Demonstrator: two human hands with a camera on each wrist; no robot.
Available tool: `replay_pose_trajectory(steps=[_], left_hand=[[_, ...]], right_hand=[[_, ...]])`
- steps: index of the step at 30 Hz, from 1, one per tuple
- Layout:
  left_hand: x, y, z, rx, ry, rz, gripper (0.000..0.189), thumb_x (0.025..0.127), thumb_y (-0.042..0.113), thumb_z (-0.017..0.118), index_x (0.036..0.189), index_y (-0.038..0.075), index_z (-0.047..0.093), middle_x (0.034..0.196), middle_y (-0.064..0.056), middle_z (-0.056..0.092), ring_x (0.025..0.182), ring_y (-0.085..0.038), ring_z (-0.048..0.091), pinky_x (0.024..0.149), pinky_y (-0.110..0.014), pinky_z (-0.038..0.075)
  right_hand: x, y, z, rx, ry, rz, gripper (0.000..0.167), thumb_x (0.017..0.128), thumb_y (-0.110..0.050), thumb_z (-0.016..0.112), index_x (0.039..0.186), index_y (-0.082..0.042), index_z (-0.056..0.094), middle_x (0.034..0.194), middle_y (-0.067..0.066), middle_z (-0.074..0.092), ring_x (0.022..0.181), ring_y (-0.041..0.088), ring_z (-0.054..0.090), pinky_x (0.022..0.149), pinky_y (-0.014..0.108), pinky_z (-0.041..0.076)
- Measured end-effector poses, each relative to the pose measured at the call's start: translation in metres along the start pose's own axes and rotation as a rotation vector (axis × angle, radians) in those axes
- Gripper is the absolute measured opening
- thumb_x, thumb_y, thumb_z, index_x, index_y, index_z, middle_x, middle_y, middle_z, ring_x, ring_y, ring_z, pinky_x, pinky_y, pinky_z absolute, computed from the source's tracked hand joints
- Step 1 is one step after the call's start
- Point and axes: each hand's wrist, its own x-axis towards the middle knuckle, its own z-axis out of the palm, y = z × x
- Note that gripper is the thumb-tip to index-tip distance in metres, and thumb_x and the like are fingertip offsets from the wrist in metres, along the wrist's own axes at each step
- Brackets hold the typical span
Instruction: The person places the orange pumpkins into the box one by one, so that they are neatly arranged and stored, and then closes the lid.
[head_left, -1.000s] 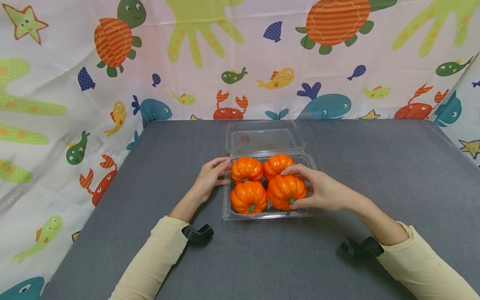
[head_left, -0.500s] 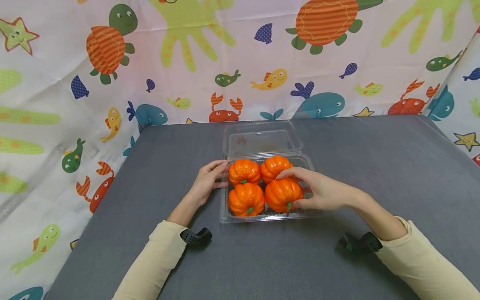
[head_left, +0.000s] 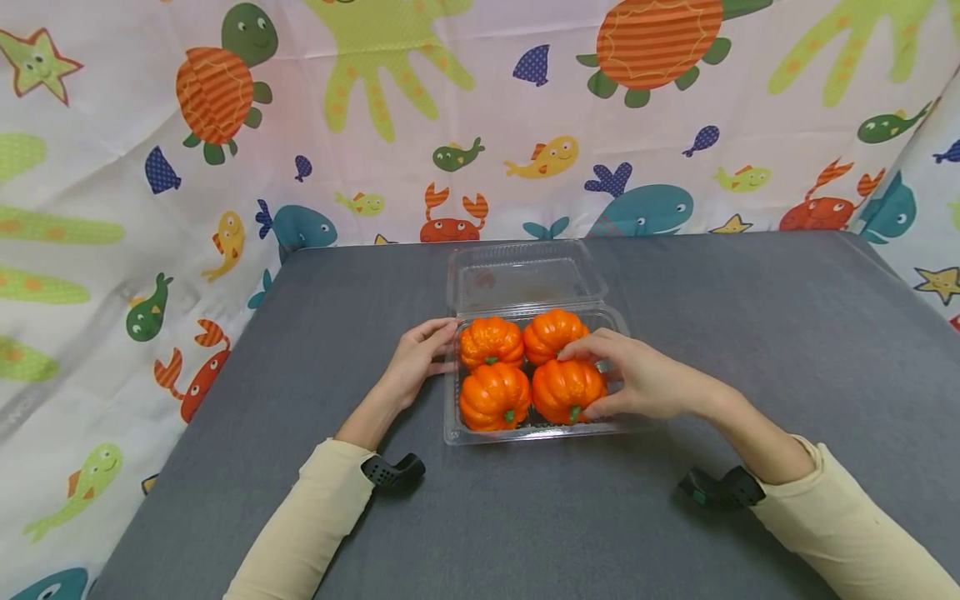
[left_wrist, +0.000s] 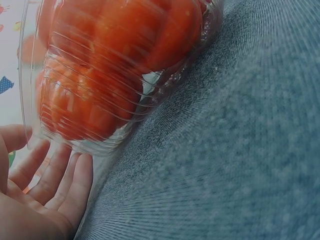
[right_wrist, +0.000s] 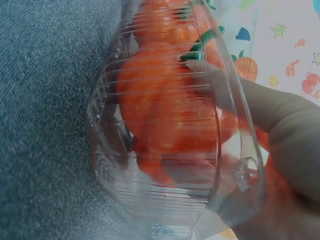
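Observation:
Several orange toy pumpkins with green stems sit in two rows in a clear plastic clamshell box (head_left: pixel 495 438). At the box's front right, my right hand (head_left: pixel 648 375) grips one pumpkin (head_left: pixel 564 390) between the thumb in front and the fingers behind. In the right wrist view this pumpkin (right_wrist: pixel 150 100) shows blurred through the ribbed clear wall. My left hand (head_left: pixel 408 358) touches the left side of the box near its back corner. Seen from the left wrist, the fingers (left_wrist: pixel 52 175) are nearly straight against the box's outer wall, with the thumb by the rim.
The box's hinged lid (head_left: pixel 528 275) lies folded back behind it. Dark grey cloth (head_left: pixel 540 525) covers the table. A white curtain (head_left: pixel 375 167) printed with sea animals hangs along the back and left, and at the far right.
The gripped pumpkin has settled slightly lower and turned a little in the box. The pumpkin at the front left has turned slightly too. My left hand stays at the box's side.

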Motion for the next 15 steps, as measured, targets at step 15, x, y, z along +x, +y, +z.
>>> replay_pose_trajectory(steps=[15], left_hand=[[0.0002, -0.0007, -0.0002, -0.003, -0.014, -0.007, 0.035, 0.101, 0.021, 0.051, 0.130, 0.002, 0.055, 0.127, -0.014, 0.056, 0.097, -0.018, 0.061, 0.075, -0.034, 0.056]], right_hand=[[-0.0011, -0.0028, -0.0041, 0.064, -0.019, 0.079, 0.056, 0.081, -0.017, 0.079, 0.129, -0.008, 0.051, 0.129, 0.007, 0.052, 0.114, 0.025, 0.051, 0.089, 0.035, 0.050]])
